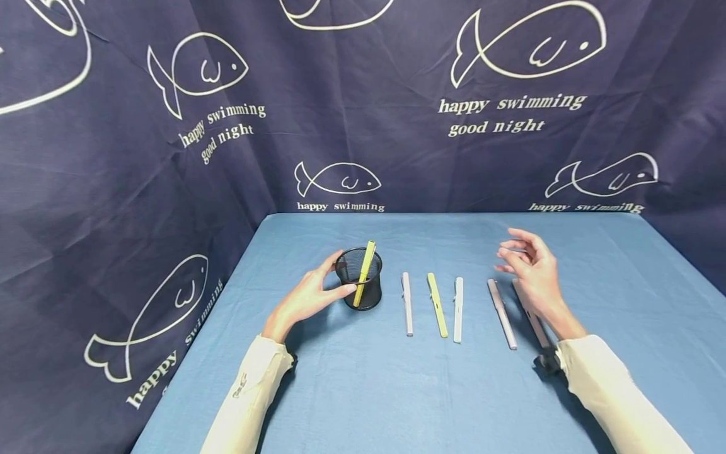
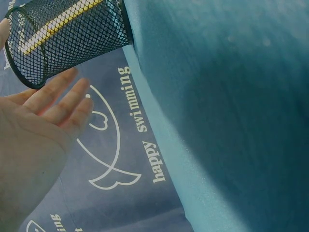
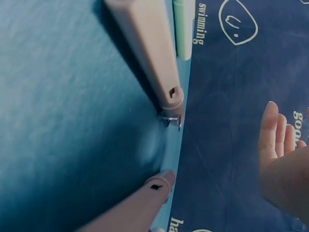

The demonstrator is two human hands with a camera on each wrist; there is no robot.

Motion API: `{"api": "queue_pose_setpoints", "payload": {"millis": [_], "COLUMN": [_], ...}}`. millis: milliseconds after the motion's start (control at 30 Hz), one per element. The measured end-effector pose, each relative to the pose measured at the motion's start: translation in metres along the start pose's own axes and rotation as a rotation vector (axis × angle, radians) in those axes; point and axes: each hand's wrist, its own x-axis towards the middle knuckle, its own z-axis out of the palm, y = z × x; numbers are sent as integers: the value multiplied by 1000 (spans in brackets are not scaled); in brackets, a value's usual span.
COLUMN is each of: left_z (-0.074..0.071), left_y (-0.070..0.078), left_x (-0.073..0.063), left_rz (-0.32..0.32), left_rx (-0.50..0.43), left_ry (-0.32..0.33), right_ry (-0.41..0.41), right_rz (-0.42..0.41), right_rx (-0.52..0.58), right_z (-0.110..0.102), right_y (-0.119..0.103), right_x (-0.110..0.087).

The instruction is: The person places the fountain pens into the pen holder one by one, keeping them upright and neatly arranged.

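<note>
A black mesh pen holder (image 1: 371,293) stands upright with a yellow pen (image 1: 367,260) leaning inside it. My left hand (image 1: 306,295) holds it from the left, thumb on the near side and fingers by the far rim; the left wrist view shows the mesh wall (image 2: 82,53) close to the fingers. Above the pens on the right hovers my right hand (image 1: 533,271), fingers loosely bent, with nothing in them. Beneath it lies a pink pen (image 1: 539,329), partly covered by the hand and wrist. Another pink pen (image 1: 502,314) lies just to its left.
Between the hands lie a pale lilac pen (image 1: 407,304), a yellow pen (image 1: 437,305) and a whitish pen (image 1: 457,309), roughly side by side. Blue cloth (image 1: 408,391) covers the table. A dark blue curtain (image 1: 408,164) with fish drawings hangs behind and on the left.
</note>
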Motion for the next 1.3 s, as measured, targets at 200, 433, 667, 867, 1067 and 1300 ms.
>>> {"api": "queue_pose_setpoints", "payload": {"millis": [200, 433, 667, 867, 1067, 1300], "left_z": [1, 0, 0, -1, -2, -1], "left_y": [-1, -1, -2, -2, -1, -2], "left_x": [0, 0, 1, 0, 1, 1], "left_rz": [4, 4, -2, 5, 9, 26], "left_rx": [-3, -21, -15, -15, -12, 2], "left_ry": [-1, -2, -7, -7, -4, 6], "right_ry": [8, 27, 30, 50, 50, 50], "right_rz": [-1, 2, 1, -2, -8, -2], "right_rx": [3, 2, 14, 15, 30, 25], "right_z": [-5, -10, -16, -22, -29, -39], "right_y": [-1, -2, -3, -4, -5, -7], "right_x": [-3, -4, -6, -6, -6, -8]}}
